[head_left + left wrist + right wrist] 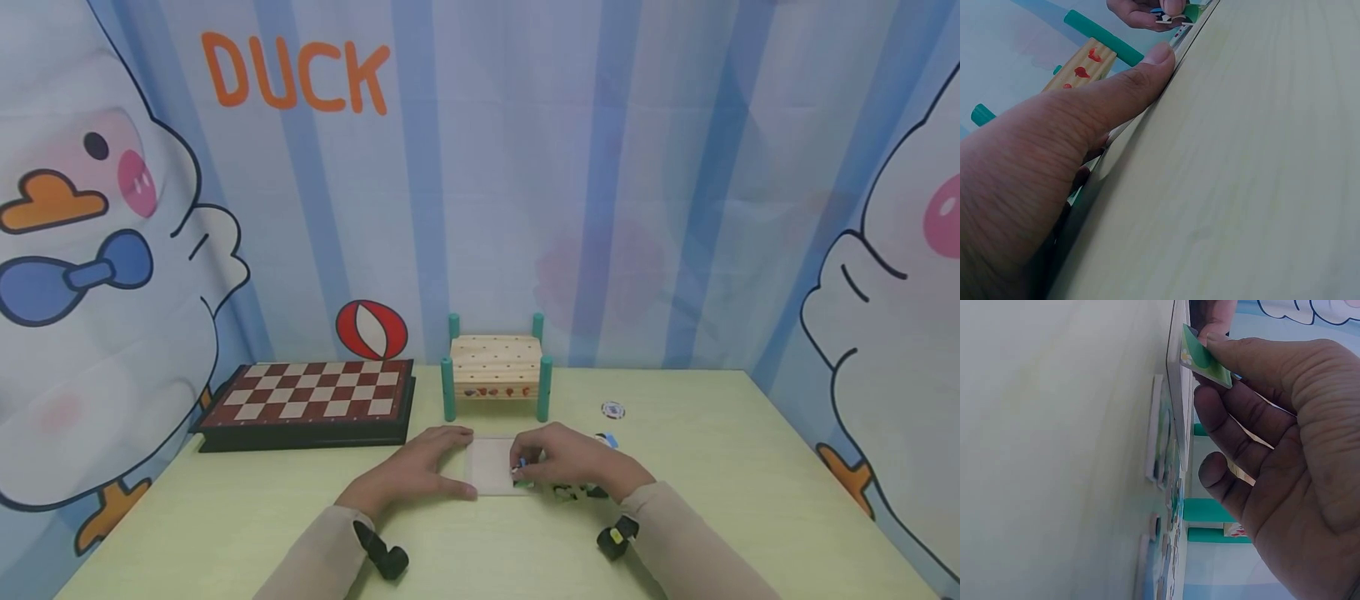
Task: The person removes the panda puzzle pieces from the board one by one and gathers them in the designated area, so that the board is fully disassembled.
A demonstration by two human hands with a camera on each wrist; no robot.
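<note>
One flat square puzzle tray of pale board (491, 462) lies on the light green table (735, 500), between the two hands. One green-printed flat puzzle piece (1204, 357) is in work; several more loose pieces (573, 492) (count not readable, partly covered) lie on the table just under and beside the right hand.

Right hand (577, 462): thumb and fingers curled, pinching the green-printed piece by its edges; the piece is tilted, its lower corner at the tray's right edge.

Left hand (416, 471): fingers extended and flat, pressing on the tray's left edge; the thumb (1147, 65) lies straight along the near rim. It grasps nothing.

Beyond the hands stand one small pale wooden bench with four teal posts (497, 367) and, to the left of it, one brown-and-cream chessboard (311, 396). One round chip (612, 409) lies right of the bench.
</note>
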